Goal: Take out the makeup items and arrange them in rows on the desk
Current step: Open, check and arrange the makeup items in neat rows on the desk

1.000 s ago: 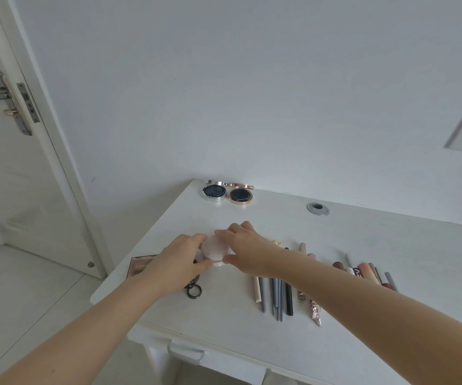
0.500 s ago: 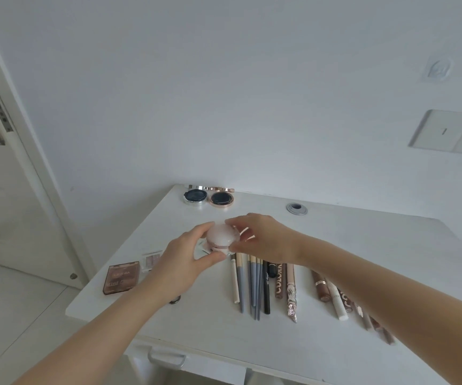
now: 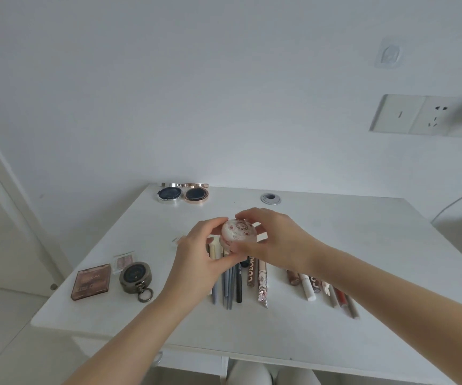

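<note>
We hold a round, pale pink compact with a patterned domed lid [image 3: 239, 231] up above the white desk [image 3: 349, 240], our left hand [image 3: 199, 262] curled round its nine o'clock side and our right hand [image 3: 275, 240] pinching its three o'clock side. To set it down well, we judge it best to keep it level. A free spot at eleven o'clock of the row of slim pencils and tubes [image 3: 252, 279], near the two open round compacts [image 3: 183, 193], would suit it.

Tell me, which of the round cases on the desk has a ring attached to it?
The dark bronze round case, at the front left beside the brown palette. A metal ring hangs from its near edge; the two open compacts at the back have none.
</note>
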